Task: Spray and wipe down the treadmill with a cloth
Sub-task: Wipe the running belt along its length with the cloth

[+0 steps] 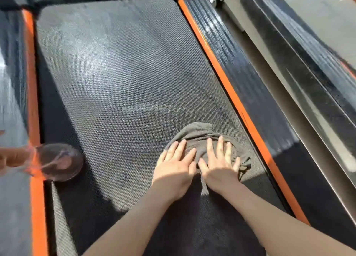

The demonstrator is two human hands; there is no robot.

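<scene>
Both hands lie flat, side by side, on a grey cloth (196,134) in the lower middle of the frame, fingers straight and slightly spread, curled round nothing. The left hand (173,171) covers the cloth's left part and the right hand (219,169) its right part, with the thumbs almost touching between them. The cloth is bunched, and its far edge shows beyond the fingertips while a frayed corner sticks out to the right of the right hand. It rests on the treadmill's dark textured belt (115,73), close to the belt's right edge. A pale streak (150,108) marks the belt just above the cloth, and lighter patches spread towards the upper left. Orange strips border the belt, one on the right (221,73) running diagonally and one on the left (31,82). Beyond the right strip lies a black ribbed side rail (240,53). At the left edge of the frame a clear bottle (57,161), blurred, lies across the left strip with its round base over the belt's edge, well apart from the hands. Both forearms enter from the bottom of the frame, partly in shadow.
</scene>
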